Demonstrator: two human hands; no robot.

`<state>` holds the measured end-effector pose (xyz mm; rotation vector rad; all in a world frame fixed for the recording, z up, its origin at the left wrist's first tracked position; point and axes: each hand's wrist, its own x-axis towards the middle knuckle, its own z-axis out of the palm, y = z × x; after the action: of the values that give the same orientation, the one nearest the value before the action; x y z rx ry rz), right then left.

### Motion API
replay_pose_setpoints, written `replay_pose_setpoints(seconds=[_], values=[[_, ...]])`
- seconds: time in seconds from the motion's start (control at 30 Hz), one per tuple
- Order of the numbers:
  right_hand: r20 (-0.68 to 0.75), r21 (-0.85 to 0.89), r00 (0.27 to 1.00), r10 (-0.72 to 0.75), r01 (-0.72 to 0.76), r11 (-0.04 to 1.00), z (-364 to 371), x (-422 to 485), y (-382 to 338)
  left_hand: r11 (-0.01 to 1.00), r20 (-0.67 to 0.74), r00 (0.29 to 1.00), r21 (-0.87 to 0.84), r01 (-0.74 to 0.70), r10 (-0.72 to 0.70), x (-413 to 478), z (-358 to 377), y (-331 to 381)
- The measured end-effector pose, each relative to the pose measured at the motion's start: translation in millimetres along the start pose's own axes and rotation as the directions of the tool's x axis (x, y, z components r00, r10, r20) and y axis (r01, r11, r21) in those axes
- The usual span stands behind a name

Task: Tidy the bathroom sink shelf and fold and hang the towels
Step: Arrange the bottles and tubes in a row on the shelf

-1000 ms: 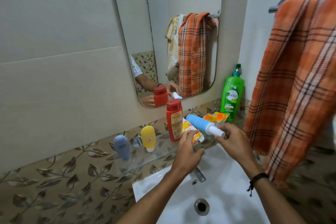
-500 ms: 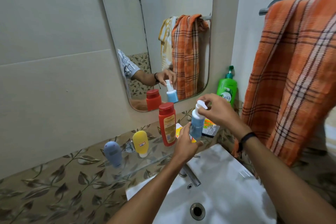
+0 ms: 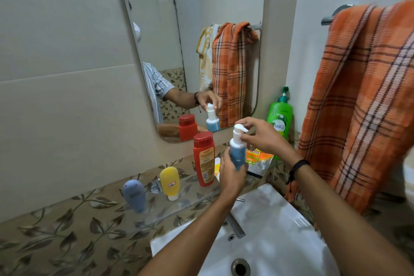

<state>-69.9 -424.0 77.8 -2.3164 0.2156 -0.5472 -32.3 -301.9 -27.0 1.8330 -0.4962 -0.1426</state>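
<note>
Tidying the shelf looks to be the step in hand, with the towel work not yet begun: the orange plaid towel hangs loosely bunched over its rail, off to the right of both hands. The left hand is wrapped around the lower body of the blue pump bottle, fingers curled closed about it and holding it upright just above the glass shelf. The right hand reaches in from the right, its fingertips pinched at the white neck just below the pump head; how firmly they grip cannot be told. Just left of the left fingers stands the red bottle, and further left the yellow tube and the grey-blue tube, both cap down. Behind the right fingers lies a scrub pad packet, with the green pump bottle beyond it in the corner. The next move likely calls for setting the blue bottle down upright beside the red one, base flat on the glass, and letting go gently so that it does not tip
</note>
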Motion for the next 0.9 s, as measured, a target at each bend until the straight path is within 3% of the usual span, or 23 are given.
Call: replay_pose_setpoints(seconds=[0.1,0.17,0.23,0.3,0.4,0.5,0.7,0.9], values=[[-0.003,0.051,1.0,-0.017,0.017,0.999,-2.5,-5.9,6.9,1.0,-0.057,0.998,0.02,0.013,-0.011,7.7,7.7,0.1],[-0.139,0.14,0.989,0.059,-0.039,0.989,-0.7,-13.0,22.2,1.0,-0.079,0.997,0.029,0.004,-0.002,10.3,10.3,-1.3],[-0.334,0.196,0.921,0.202,-0.142,0.97,8.1,-23.6,47.5,0.999,-0.087,0.996,0.034,-0.002,0.005,11.7,11.8,-3.0],[-0.433,0.149,0.839,0.329,-0.294,0.944,22.7,-37.2,73.7,0.999,-0.094,0.996,0.033,-0.002,0.006,12.9,12.1,-4.0],[-0.381,-0.003,0.831,0.406,-0.441,0.898,48.3,-57.3,94.5,1.0,-0.091,0.996,0.025,0.001,0.001,14.1,12.3,-5.5],[-0.363,0.018,0.842,0.4,-0.423,0.906,64.0,-59.3,95.4,1.0,-0.088,0.996,0.017,-0.005,0.006,15.8,12.7,-8.0],[-0.467,0.084,0.813,0.349,-0.352,0.932,62.3,-44.5,86.2,1.0,-0.096,0.995,-0.006,-0.006,0.006,19.0,12.4,-8.9],[-0.336,-0.029,0.887,0.316,-0.345,0.938,62.8,-39.0,88.4,1.0,-0.087,0.996,0.009,-0.011,0.012,21.8,15.2,-6.9]])
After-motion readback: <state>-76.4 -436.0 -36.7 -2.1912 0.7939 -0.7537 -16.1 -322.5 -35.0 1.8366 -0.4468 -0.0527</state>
